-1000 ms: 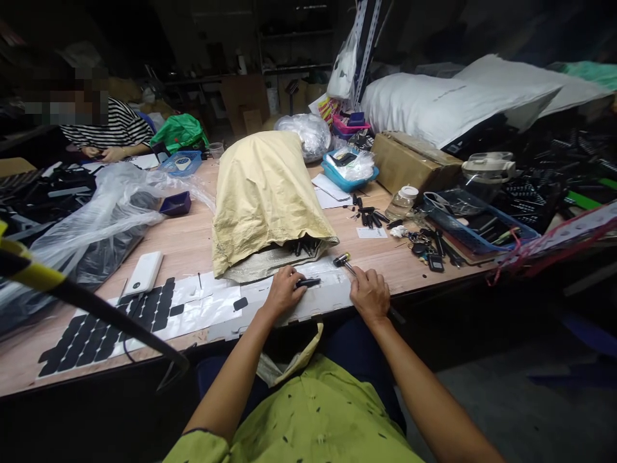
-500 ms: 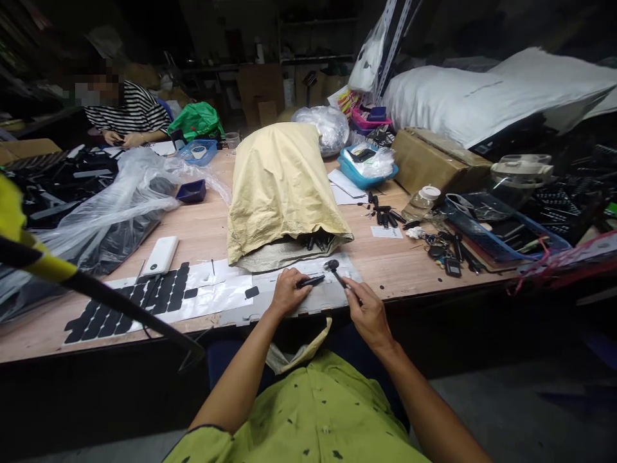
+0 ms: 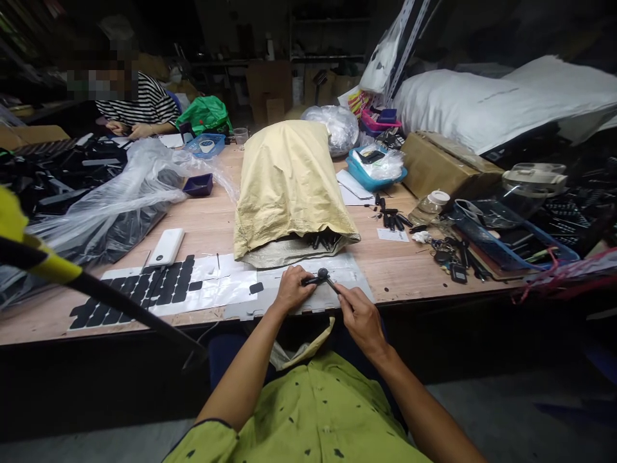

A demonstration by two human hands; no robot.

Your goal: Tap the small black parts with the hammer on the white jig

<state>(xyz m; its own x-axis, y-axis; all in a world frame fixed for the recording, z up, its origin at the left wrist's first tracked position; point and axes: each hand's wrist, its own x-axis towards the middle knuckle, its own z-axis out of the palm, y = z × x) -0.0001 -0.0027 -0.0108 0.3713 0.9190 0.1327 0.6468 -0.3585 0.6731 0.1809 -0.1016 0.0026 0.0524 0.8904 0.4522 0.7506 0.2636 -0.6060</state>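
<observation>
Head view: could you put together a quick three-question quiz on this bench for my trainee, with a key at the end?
1. Which hand grips the small black-headed hammer, and which holds the slim black piece?
2. True or false: in the picture, the white rectangular device lies to the left of the large pale-yellow sack.
3. Fill in the colour: the clear round jar on the right side of the bench has a ____ lid.

Key:
1. The right hand grips the hammer; the left hand holds the piece.
2. True.
3. White.
</observation>
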